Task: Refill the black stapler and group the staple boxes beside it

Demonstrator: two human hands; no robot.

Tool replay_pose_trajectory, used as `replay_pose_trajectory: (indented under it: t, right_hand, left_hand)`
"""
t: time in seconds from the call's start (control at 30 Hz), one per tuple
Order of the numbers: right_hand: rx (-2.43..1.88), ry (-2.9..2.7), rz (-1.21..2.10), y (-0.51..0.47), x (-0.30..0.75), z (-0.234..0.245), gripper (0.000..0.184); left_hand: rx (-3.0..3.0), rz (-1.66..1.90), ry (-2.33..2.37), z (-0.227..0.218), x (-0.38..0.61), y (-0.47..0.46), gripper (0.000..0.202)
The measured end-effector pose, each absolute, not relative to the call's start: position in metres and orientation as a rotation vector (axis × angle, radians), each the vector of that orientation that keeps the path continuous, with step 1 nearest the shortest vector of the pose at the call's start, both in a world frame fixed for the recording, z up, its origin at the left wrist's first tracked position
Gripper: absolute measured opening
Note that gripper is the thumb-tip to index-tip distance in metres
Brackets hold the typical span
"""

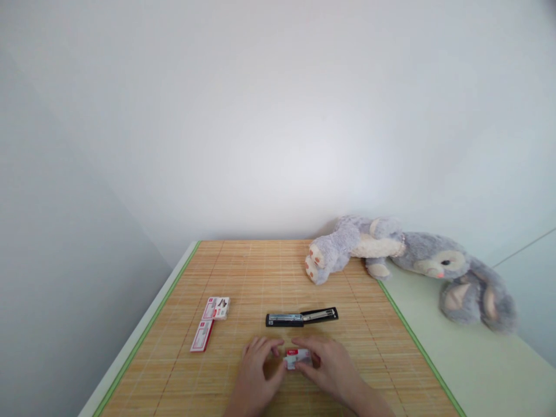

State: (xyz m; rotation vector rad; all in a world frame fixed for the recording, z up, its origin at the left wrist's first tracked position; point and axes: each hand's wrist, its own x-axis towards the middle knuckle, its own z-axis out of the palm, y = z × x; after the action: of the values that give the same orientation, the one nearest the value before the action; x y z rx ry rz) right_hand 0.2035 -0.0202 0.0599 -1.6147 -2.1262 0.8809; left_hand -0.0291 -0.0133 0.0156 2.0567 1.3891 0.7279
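At the near edge of a bamboo mat (260,272), the left hand (256,370) and right hand (330,365) meet over a small staple box (297,358), fingers curled and pinching it from either side, low against the mat. The left fingers press its left end while the right hand cups the rest; whether the box is already open cannot be told, since the fingers hide its ends. Handling so small a carton well seems to call for a light, steady pinch, one hand bracing while the other works, so the contents do not spill. Just beyond the hands lies a black stapler (302,317), swung fully open and flat, apart from the box. Well to the left sit a second staple box (216,308) and, touching its near corner, a flat red-and-white sleeve (201,336). At the far right a grey plush rabbit (408,263) sprawls half on the mat, half on the pale table (478,359), clear of the hands. Nothing lies between hands and stapler.
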Motion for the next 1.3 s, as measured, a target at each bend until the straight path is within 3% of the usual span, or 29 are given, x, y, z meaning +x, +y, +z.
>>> replay_pose_trajectory:
  t: [0.07,0.23,0.4,1.0,1.3]
  right_hand:
    - [-1.607,-2.19,0.88,-0.016,0.195,0.059,0.028]
    - [-1.55,-2.291,0.791,-0.001,0.176,0.061,0.014]
    - [-1.602,-2.241,0.677,0.021,0.177,0.066,0.023]
    - [-1.7,-2.24,0.65,0.036,0.18,0.068,0.017]
    - [-1.651,-2.104,0.747,0.01,0.161,0.062,0.027]
  left_hand:
    - [2.031,0.809,1.506,0.014,-0.036,0.002,0.027]
    - [2.085,0.803,1.534,0.012,-0.04,0.045,0.049]
    - [2.132,0.745,1.469,0.011,-0.037,0.039,0.031]
    - [2.1,0.775,1.501,0.011,-0.036,0.025,0.035]
    - [2.108,0.778,1.499,0.01,-0.035,0.025,0.033]
